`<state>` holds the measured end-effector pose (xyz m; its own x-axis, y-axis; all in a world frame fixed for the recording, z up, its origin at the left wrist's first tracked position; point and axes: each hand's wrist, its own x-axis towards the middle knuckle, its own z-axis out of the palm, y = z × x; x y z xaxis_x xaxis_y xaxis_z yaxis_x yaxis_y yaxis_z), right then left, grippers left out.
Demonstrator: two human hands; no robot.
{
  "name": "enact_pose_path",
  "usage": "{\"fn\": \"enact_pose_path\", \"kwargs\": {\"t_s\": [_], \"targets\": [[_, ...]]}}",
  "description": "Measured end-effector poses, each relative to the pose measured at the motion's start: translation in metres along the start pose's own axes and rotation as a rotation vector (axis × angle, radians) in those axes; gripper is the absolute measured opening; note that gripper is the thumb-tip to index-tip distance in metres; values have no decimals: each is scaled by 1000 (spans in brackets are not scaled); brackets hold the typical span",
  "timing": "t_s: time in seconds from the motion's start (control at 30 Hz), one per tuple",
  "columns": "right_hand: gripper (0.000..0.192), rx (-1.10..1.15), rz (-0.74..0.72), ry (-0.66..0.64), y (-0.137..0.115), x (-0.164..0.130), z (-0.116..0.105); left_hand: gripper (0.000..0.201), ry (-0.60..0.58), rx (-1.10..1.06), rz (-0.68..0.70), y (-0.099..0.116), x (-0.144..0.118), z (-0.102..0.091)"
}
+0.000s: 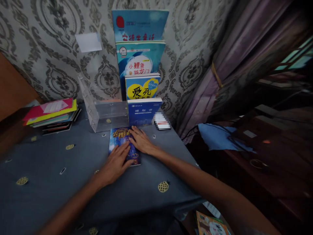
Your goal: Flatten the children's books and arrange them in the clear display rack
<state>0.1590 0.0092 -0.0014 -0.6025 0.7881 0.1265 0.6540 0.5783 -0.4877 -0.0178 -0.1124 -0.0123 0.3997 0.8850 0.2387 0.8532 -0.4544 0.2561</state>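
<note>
Both hands lie flat, fingers spread, on dark blue book (121,138) at desk (61,189) centre: left hand (114,164) at 7 o'clock, right hand (141,141) approx 3 o'clock. Clear rack (102,112) w/ books just beyond at 12; book stack (52,114) at 10.

Both bare forearms reach in from the bottom of the frame toward its centre. The left hand (114,163) lies palm down, fingers stretched forward and slightly spread. The right hand (141,140), just above and right of it, also rests flat, fingers extended toward the upper left, nearly meeting the left fingertips.
</note>
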Motion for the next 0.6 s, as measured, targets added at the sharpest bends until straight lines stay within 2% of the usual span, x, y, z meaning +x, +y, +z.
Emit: {"fn": "enact_pose_path", "kwargs": {"t_s": [0.13, 0.2, 0.33, 0.47, 0.6], "targets": [[61, 8, 28, 15, -6, -9, 3, 64, 196, 53, -201, -32, 0, 7], [63, 11, 34, 22, -10, -20, 5, 66, 248, 60, -265, -43, 1, 12], [66, 36, 34, 29, -22, -43, 11, 62, 295, -1, -320, -48, 5, 13], [68, 72, 37, 30, -28, -55, 13, 56, 324, -260, -359, -40, 10, -1], [67, 93, 56, 32, -28, -57, 11, 54, 424, -703, -565, -30, 16, -15]]}}
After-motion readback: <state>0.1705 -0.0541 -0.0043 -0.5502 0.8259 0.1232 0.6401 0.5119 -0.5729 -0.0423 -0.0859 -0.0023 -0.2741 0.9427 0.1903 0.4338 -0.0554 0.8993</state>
